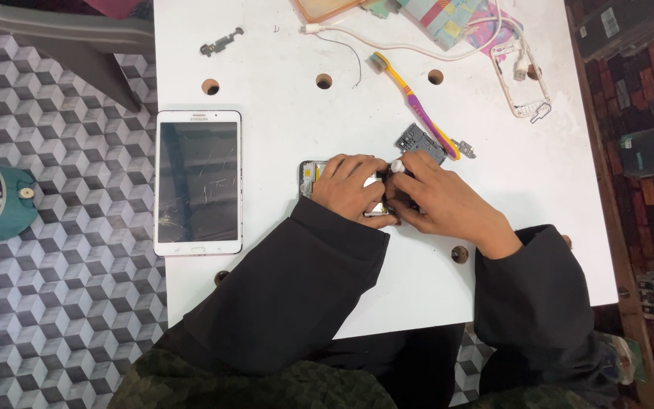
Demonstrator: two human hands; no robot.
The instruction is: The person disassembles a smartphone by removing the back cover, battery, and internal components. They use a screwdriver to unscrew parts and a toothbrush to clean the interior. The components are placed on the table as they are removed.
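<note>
1. I am sitting at a white table [281, 113] with round holes in its top, standing over a floor of grey cube-patterned tiles [62, 318].
2. An opened phone [310, 176] is lying near the middle of the table, mostly hidden under my hands, with only its left end and a bit of its metal inside showing.
3. My left hand [351, 185] is pressing down on the phone, fingers curled over its body and holding it steady.
4. My right hand [440, 198] is lying on the phone's right part, fingertips pinching something small and white [397, 164] (too small for me to tell what it is).
5. Just beyond the phone, a dark circuit board [418, 140] is lying on the table, touching a yellow and purple toothbrush [412, 102].
6. Left of the phone, a white tablet [197, 182] with a cracked screen is resting flat, well apart.
7. Farther beyond the phone, a white cable [418, 47] and a pale phone frame [525, 83] are lying near the table's far edge.
</note>
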